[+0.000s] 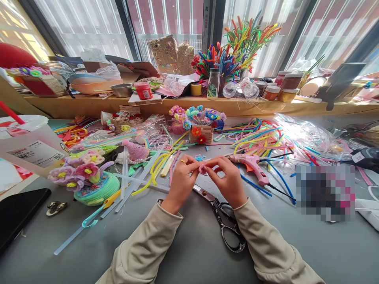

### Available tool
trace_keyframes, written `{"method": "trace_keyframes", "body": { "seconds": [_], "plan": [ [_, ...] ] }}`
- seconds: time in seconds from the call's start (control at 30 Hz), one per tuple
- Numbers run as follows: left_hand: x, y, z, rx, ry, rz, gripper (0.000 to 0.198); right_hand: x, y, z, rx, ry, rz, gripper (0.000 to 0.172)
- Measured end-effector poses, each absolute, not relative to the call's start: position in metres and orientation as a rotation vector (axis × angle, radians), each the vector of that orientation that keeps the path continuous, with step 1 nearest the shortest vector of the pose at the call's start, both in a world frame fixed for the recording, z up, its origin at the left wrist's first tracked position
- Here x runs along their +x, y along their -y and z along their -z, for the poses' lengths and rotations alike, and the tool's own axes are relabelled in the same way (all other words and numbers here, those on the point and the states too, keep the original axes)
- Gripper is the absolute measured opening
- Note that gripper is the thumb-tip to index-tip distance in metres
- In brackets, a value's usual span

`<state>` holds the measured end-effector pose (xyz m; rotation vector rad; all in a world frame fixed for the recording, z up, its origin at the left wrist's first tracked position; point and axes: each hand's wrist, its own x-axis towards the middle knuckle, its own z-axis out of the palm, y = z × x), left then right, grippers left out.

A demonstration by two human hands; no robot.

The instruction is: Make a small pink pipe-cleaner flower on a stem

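Observation:
In the middle of the table my left hand [182, 178] and my right hand [227, 179] meet, fingertips pinched together on a small curled pink pipe cleaner [202, 169]. Part of it is hidden by the fingers. Beneath the hands lies a pair of large scissors [218, 209] with black handles, blades pointing up and left. Just right of my right hand, a pink hot glue gun [251, 165] lies on its side, its nozzle close to my knuckles. Clear glue sticks [142, 181] and yellow pipe cleaners [160, 165] are spread to the left of my left hand.
Pipe-cleaner flowers [85, 171] on a green base stand at left, near a drink cup [32, 142] and a black phone [23, 215]. A twine-wrapped flower box [201, 134] stands behind my hands. Loose pipe cleaners [263, 138] heap at right. Jars and bottles [213, 85] line the ledge.

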<state>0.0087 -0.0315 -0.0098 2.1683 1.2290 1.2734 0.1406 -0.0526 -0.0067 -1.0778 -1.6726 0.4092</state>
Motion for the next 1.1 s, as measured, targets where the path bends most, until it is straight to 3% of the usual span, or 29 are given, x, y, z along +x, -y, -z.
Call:
{"method": "trace_keyframes", "body": {
  "seconds": [0.17,0.4,0.67,1.1],
  "plan": [
    [0.0121,0.0355,0.0085,1.887,-0.98,-1.181,0.03,0.1442,0.05,0.0112,-1.137,1.653,-0.258,0.011],
    [0.0122,0.0376,0.0076,1.604,-0.901,-1.161,0.028,0.1437,0.0496,0.0133,-1.102,1.702,-0.174,0.012],
    [0.0119,0.0351,0.0091,1.531,-0.899,-1.267,0.022,0.1411,0.0508,0.0099,-1.075,1.683,-0.308,0.012],
    [0.0124,0.0352,0.0118,1.644,-0.948,-1.291,0.016,0.1408,0.0515,0.0134,-1.182,1.742,-0.121,0.014]
  ]
}}
